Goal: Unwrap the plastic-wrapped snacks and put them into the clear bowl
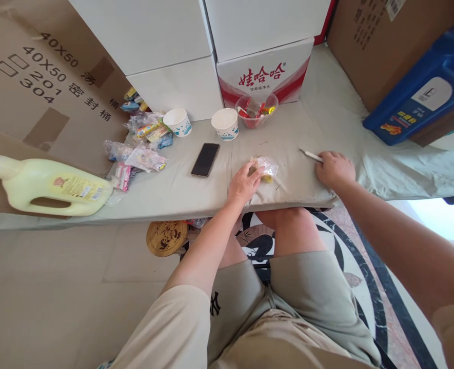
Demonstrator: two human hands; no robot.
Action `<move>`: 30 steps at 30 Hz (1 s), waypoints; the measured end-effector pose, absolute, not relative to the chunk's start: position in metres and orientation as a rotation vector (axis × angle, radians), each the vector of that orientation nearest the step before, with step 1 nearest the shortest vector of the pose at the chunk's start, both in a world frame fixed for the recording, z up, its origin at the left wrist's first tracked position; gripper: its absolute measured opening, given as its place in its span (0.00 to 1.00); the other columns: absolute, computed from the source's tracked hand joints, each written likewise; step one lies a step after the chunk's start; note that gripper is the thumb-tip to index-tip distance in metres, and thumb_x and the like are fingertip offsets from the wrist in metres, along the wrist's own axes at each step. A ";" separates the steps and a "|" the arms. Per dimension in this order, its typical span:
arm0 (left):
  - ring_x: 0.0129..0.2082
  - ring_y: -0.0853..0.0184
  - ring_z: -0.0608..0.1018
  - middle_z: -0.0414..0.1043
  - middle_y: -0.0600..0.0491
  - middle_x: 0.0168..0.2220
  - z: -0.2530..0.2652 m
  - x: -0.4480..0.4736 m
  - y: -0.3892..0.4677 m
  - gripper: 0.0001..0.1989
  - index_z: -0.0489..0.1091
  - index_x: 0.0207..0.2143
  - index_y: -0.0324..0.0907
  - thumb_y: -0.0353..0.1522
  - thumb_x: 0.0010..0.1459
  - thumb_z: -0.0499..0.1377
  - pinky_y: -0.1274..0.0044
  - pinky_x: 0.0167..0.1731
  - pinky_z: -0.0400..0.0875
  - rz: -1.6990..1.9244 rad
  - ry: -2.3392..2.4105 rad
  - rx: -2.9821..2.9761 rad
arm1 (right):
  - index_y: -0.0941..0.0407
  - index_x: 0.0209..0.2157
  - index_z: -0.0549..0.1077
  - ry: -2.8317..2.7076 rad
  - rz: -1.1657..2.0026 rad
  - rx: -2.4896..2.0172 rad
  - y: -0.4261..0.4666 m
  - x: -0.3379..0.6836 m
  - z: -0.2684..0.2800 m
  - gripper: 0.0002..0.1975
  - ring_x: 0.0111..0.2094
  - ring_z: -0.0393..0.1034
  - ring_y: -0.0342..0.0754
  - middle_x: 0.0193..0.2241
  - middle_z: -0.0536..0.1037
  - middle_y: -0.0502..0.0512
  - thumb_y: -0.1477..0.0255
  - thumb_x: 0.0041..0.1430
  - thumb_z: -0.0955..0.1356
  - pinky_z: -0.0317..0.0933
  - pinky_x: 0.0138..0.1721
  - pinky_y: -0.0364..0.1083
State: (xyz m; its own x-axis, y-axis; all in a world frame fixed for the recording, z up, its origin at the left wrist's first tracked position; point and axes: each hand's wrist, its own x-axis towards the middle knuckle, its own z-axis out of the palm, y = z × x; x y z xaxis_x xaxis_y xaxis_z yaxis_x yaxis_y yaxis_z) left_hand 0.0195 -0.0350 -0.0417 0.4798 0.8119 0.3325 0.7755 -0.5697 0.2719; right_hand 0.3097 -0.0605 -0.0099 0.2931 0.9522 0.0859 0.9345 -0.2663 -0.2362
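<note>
My left hand point(245, 183) is at the front of the cloth-covered table, its fingers closed on a small clear plastic packet point(270, 168) with something yellowish and brown inside. The fingers partly cover the packet, so its contents cannot be made out. My right hand point(336, 168) rests on the table further right, wrapped round a slim white pen-like tool point(310, 155). The tool's thin dark tip points left, toward the packet; its other end is hidden in the hand. A black phone point(205, 159) lies left of the packet.
Two paper cups point(225, 124) and a clear bowl point(258, 114) with red and gold wrapped pieces stand behind. Several snack packets point(145, 156) lie left. A yellow jug point(57, 187), a blue bottle point(422, 87) and cartons point(265, 77) flank the table. A wooden stool point(167, 238) is below.
</note>
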 end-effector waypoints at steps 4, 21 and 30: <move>0.52 0.59 0.76 0.67 0.46 0.58 -0.041 0.021 -0.036 0.18 0.72 0.57 0.54 0.33 0.67 0.54 0.70 0.46 0.73 0.613 1.460 2.560 | 0.58 0.49 0.75 -1.796 0.153 -2.312 -0.071 0.307 -0.005 0.19 0.45 0.72 0.62 0.45 0.79 0.70 0.67 0.63 0.60 0.65 0.43 0.57; 0.48 0.61 0.74 0.65 0.48 0.58 -0.024 0.025 -0.044 0.17 0.70 0.57 0.56 0.36 0.68 0.52 0.71 0.44 0.69 0.437 1.517 2.463 | 0.52 0.64 0.66 -1.764 0.811 -1.902 -0.061 0.206 0.042 0.27 0.43 0.76 0.56 0.29 0.83 0.52 0.67 0.65 0.59 0.66 0.46 0.52; 0.46 0.60 0.75 0.66 0.47 0.54 -0.031 0.023 -0.043 0.17 0.71 0.56 0.55 0.34 0.68 0.53 0.70 0.44 0.70 0.487 1.479 2.521 | 0.49 0.58 0.76 -2.023 0.714 -1.980 -0.064 0.219 0.047 0.25 0.38 0.76 0.57 0.25 0.81 0.53 0.68 0.61 0.62 0.67 0.42 0.52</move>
